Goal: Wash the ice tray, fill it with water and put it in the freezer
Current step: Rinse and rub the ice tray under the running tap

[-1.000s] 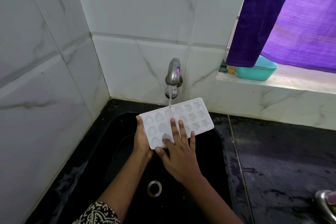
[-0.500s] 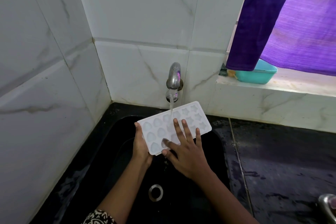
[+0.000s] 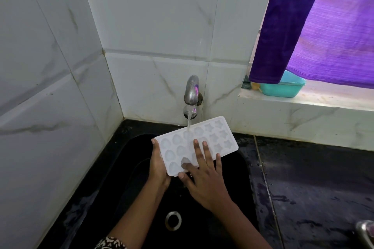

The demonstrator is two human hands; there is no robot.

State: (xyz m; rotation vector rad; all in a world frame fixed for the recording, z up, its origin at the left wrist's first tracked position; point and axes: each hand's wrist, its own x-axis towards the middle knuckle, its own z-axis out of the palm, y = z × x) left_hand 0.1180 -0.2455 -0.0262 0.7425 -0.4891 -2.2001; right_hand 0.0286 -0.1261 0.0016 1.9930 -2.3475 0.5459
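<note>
White ice tray (image 3: 212, 139) held under running tap (image 3: 192, 93). The left hand (image 3: 158, 166) grasps its left end; the right hand (image 3: 204, 182) lies flat on it, fingers straight.

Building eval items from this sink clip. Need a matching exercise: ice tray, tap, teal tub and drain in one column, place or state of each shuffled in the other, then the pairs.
1. ice tray
2. tap
3. teal tub
4. drain

A. on the window ledge, partly behind the purple curtain
B. in the floor of the black sink
C. on the tiled wall, running
D. held over the sink, under the water stream

Pairs: 1-D, 2-C, 3-A, 4-B
</note>
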